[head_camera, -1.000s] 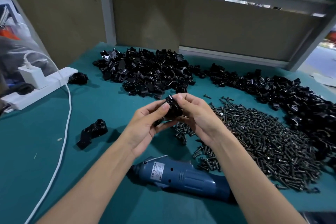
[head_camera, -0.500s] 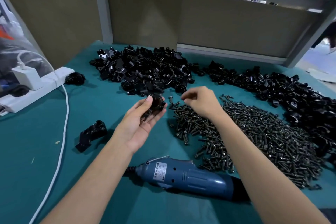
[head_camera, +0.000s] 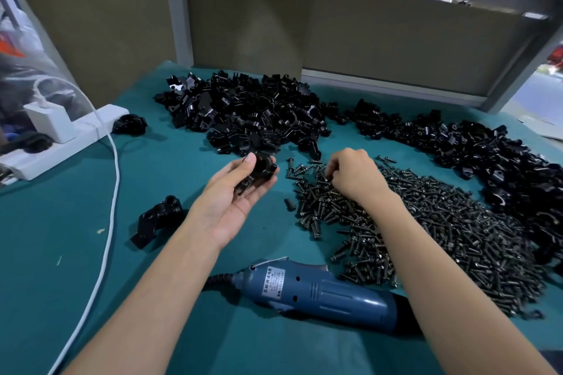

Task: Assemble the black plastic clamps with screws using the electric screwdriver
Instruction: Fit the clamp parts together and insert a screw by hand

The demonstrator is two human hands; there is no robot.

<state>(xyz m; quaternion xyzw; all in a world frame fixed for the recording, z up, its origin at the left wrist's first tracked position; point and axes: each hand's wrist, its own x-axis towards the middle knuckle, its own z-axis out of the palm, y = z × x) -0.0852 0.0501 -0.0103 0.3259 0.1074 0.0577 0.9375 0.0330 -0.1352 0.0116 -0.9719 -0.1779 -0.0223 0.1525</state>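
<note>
Teal table (head_camera: 61,222) bears clamp piles (head_camera: 243,113), screws (head_camera: 441,228), blue screwdriver (head_camera: 320,292), white power strip (head_camera: 61,149).

The left hand (head_camera: 240,192) is turned palm up, its thumb pressing on top of a black clamp (head_camera: 262,168) that rests on the curled fingers. Its bare forearm runs back toward the lower left. The right hand (head_camera: 355,175) is just to the right of the left one and apart from it. Its back faces up and the knuckles are bent, with the fingertips tucked down among the screws (head_camera: 426,222). Whether they pinch one is hidden. Its bare forearm stretches back to the lower right.
</note>
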